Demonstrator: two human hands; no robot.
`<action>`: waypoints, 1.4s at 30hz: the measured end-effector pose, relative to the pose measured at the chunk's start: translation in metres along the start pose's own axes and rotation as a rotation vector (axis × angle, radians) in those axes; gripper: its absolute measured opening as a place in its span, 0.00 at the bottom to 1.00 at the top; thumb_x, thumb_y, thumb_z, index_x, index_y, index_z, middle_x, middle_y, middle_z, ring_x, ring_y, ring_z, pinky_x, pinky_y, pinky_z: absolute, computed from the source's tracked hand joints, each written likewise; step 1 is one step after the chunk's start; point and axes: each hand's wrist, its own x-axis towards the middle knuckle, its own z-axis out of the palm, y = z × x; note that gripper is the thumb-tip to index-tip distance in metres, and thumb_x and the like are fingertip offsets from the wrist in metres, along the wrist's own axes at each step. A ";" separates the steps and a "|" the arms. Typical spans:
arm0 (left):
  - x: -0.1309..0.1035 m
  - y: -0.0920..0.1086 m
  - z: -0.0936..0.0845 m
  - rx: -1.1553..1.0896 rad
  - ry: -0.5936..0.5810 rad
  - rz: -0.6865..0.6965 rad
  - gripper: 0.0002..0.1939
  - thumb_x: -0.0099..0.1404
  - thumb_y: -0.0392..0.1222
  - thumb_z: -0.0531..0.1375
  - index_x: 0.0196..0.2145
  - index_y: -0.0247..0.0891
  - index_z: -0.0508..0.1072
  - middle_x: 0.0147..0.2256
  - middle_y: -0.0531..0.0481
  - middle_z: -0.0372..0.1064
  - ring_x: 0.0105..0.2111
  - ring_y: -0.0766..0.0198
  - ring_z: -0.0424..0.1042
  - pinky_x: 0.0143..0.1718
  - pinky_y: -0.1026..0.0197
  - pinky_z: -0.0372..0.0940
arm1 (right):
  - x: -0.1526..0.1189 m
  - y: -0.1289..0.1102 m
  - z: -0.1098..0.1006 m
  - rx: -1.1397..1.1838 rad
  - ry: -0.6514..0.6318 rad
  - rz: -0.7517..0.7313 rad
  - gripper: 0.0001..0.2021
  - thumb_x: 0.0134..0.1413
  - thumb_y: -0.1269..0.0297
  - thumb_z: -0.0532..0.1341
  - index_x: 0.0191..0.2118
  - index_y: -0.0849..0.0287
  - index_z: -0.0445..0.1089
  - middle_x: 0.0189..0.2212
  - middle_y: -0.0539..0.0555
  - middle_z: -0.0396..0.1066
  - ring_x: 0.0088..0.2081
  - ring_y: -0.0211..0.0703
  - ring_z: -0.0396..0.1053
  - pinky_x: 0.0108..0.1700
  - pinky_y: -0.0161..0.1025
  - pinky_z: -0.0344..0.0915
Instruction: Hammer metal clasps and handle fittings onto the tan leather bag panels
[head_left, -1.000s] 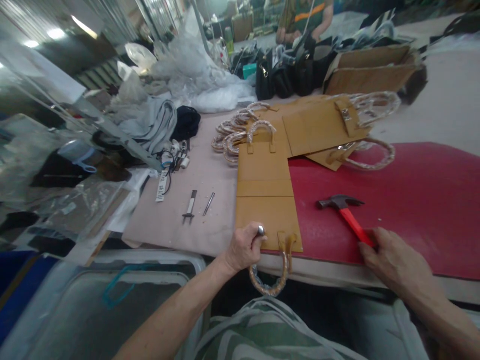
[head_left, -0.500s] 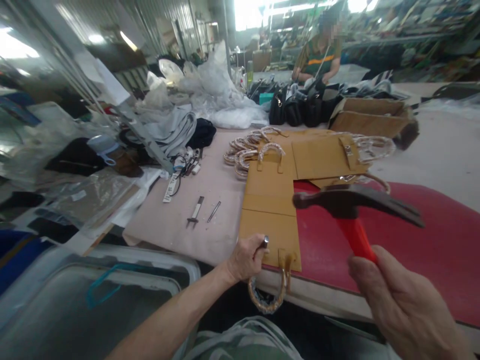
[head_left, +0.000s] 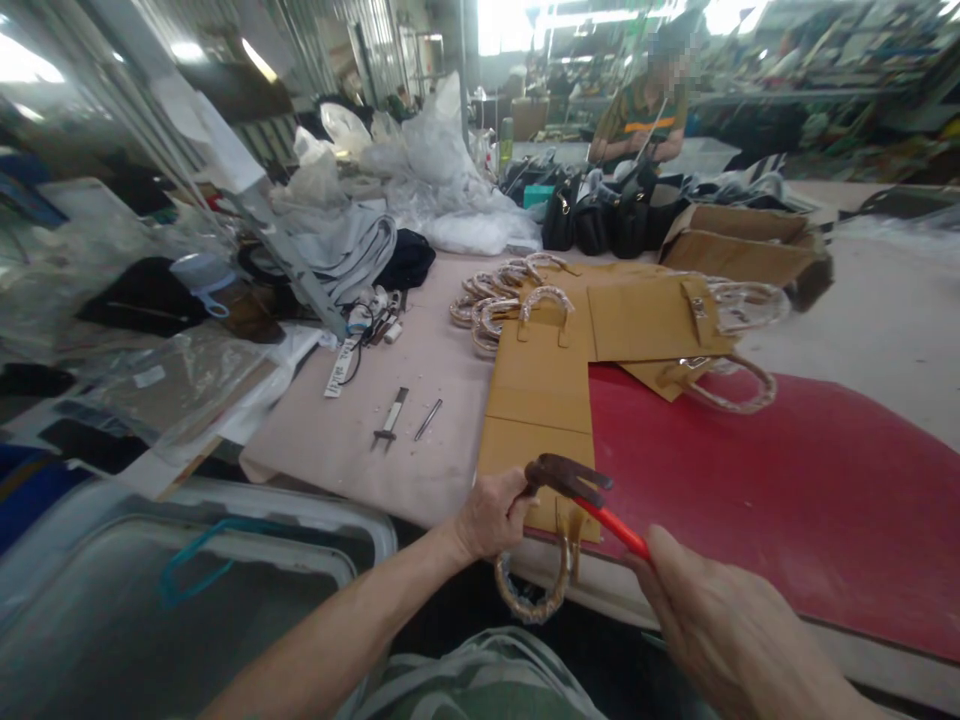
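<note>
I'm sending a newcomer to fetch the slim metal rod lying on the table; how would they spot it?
From the red mat, look left past the tan bag panel to the pale tabletop. The slim metal rod lies there, right of a pronged tool; it is the plain, straight piece without prongs.

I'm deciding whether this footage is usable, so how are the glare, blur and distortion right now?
Head view, top: bright patches glare white; head view, background: clutter at upper right is soft, and pixelation covers the co-worker's head; head view, left edge: looks stretched, probably lens distortion; head view, centre: the hammer reads fairly clearly.
</note>
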 end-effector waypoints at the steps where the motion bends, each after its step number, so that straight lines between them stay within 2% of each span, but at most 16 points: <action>1: -0.001 -0.001 0.001 0.004 -0.005 -0.008 0.05 0.66 0.33 0.55 0.39 0.39 0.68 0.31 0.48 0.71 0.31 0.60 0.73 0.33 0.61 0.68 | 0.002 -0.002 0.000 -0.027 -0.001 -0.044 0.15 0.70 0.55 0.50 0.32 0.52 0.62 0.14 0.48 0.64 0.13 0.40 0.59 0.19 0.40 0.44; 3: -0.001 -0.001 0.001 0.013 -0.008 -0.021 0.05 0.66 0.34 0.54 0.39 0.39 0.68 0.31 0.49 0.70 0.31 0.61 0.73 0.34 0.62 0.68 | 0.007 -0.003 -0.003 -0.051 0.018 -0.067 0.15 0.71 0.54 0.49 0.34 0.53 0.63 0.16 0.49 0.67 0.14 0.40 0.60 0.20 0.40 0.46; 7: 0.000 0.001 0.000 -0.001 -0.003 -0.004 0.04 0.67 0.34 0.54 0.39 0.39 0.67 0.30 0.50 0.69 0.30 0.62 0.72 0.34 0.62 0.67 | 0.010 0.011 -0.005 0.051 0.020 0.162 0.18 0.69 0.48 0.48 0.31 0.53 0.62 0.17 0.49 0.64 0.16 0.40 0.59 0.21 0.38 0.51; 9: 0.002 0.003 -0.002 -0.019 -0.007 -0.004 0.03 0.67 0.34 0.54 0.39 0.39 0.67 0.30 0.49 0.70 0.30 0.62 0.72 0.34 0.62 0.68 | 0.006 0.030 0.006 0.154 -0.069 0.322 0.21 0.66 0.45 0.49 0.26 0.52 0.58 0.15 0.47 0.59 0.16 0.38 0.57 0.20 0.37 0.51; 12: 0.002 0.003 -0.004 -0.033 -0.011 -0.009 0.04 0.67 0.33 0.55 0.39 0.39 0.68 0.31 0.49 0.71 0.31 0.61 0.73 0.34 0.62 0.68 | -0.007 0.069 0.032 0.324 -0.193 0.667 0.22 0.63 0.43 0.46 0.25 0.51 0.57 0.16 0.47 0.58 0.16 0.40 0.58 0.19 0.37 0.54; 15: 0.001 0.003 -0.006 -0.073 -0.015 -0.010 0.06 0.67 0.33 0.56 0.41 0.39 0.69 0.33 0.48 0.72 0.32 0.62 0.74 0.36 0.62 0.69 | -0.023 0.103 0.052 0.136 -0.208 0.827 0.18 0.63 0.49 0.46 0.27 0.52 0.59 0.16 0.50 0.60 0.18 0.44 0.61 0.22 0.40 0.57; 17: 0.001 0.003 -0.008 -0.111 -0.037 -0.046 0.06 0.67 0.33 0.57 0.41 0.38 0.70 0.34 0.48 0.73 0.33 0.62 0.74 0.37 0.63 0.69 | -0.029 0.114 0.059 -0.074 -0.148 0.781 0.14 0.61 0.53 0.49 0.30 0.54 0.63 0.23 0.57 0.67 0.25 0.50 0.68 0.27 0.44 0.61; 19: 0.002 0.004 -0.011 -0.138 -0.067 -0.095 0.05 0.67 0.32 0.57 0.40 0.38 0.70 0.34 0.48 0.72 0.33 0.63 0.74 0.37 0.63 0.68 | -0.029 0.113 0.066 -0.183 -0.038 0.620 0.14 0.62 0.54 0.51 0.38 0.58 0.68 0.37 0.66 0.72 0.37 0.59 0.72 0.36 0.50 0.66; 22: 0.006 0.009 -0.017 -0.149 -0.099 -0.119 0.04 0.67 0.32 0.58 0.39 0.38 0.72 0.34 0.48 0.73 0.35 0.63 0.74 0.38 0.63 0.68 | -0.019 0.093 0.084 -0.096 0.124 0.271 0.19 0.65 0.55 0.52 0.50 0.63 0.69 0.52 0.70 0.69 0.54 0.61 0.68 0.53 0.55 0.67; 26: 0.008 0.014 -0.021 -0.112 -0.121 -0.108 0.05 0.67 0.32 0.59 0.40 0.37 0.73 0.36 0.47 0.74 0.37 0.62 0.75 0.41 0.62 0.70 | -0.003 0.056 0.120 0.124 0.057 -0.011 0.18 0.65 0.58 0.55 0.56 0.61 0.68 0.57 0.65 0.68 0.59 0.56 0.64 0.61 0.54 0.62; 29: 0.005 0.014 -0.021 -0.071 -0.119 -0.047 0.06 0.68 0.32 0.58 0.42 0.37 0.73 0.36 0.45 0.75 0.38 0.62 0.75 0.42 0.62 0.71 | 0.001 0.044 0.135 0.130 -0.011 -0.042 0.17 0.64 0.62 0.55 0.55 0.60 0.69 0.58 0.63 0.67 0.61 0.58 0.60 0.64 0.58 0.56; 32: 0.000 0.014 -0.019 -0.066 -0.094 0.008 0.08 0.68 0.31 0.57 0.43 0.36 0.74 0.38 0.44 0.76 0.40 0.60 0.77 0.43 0.60 0.72 | 0.000 0.047 0.137 0.147 -0.039 -0.043 0.18 0.64 0.62 0.55 0.57 0.60 0.68 0.60 0.63 0.66 0.63 0.59 0.58 0.65 0.59 0.54; 34: -0.002 0.015 -0.018 -0.091 -0.030 -0.086 0.07 0.68 0.32 0.57 0.42 0.36 0.75 0.37 0.44 0.77 0.39 0.60 0.78 0.43 0.60 0.73 | 0.000 0.049 0.135 0.159 -0.052 -0.043 0.19 0.64 0.62 0.55 0.57 0.60 0.68 0.60 0.63 0.66 0.63 0.59 0.58 0.65 0.59 0.54; 36: -0.002 0.017 -0.018 -0.151 0.057 -0.252 0.06 0.69 0.34 0.58 0.41 0.36 0.75 0.37 0.45 0.78 0.38 0.61 0.79 0.42 0.61 0.74 | 0.001 0.049 0.134 0.164 -0.060 -0.024 0.19 0.62 0.64 0.56 0.56 0.60 0.68 0.60 0.63 0.66 0.63 0.59 0.58 0.65 0.59 0.54; 38: 0.001 0.019 -0.018 -0.215 0.086 -0.344 0.06 0.70 0.36 0.59 0.41 0.36 0.76 0.37 0.45 0.79 0.37 0.61 0.80 0.42 0.61 0.75 | 0.002 0.047 0.133 0.169 -0.067 -0.010 0.18 0.61 0.64 0.56 0.56 0.60 0.69 0.59 0.62 0.66 0.62 0.59 0.58 0.65 0.59 0.53; 42: 0.007 0.019 -0.019 -0.212 0.028 -0.288 0.05 0.68 0.35 0.61 0.40 0.36 0.77 0.37 0.45 0.80 0.39 0.61 0.80 0.44 0.61 0.75 | 0.004 0.044 0.133 0.170 -0.072 0.002 0.18 0.62 0.63 0.56 0.56 0.60 0.68 0.59 0.62 0.66 0.62 0.59 0.58 0.65 0.58 0.52</action>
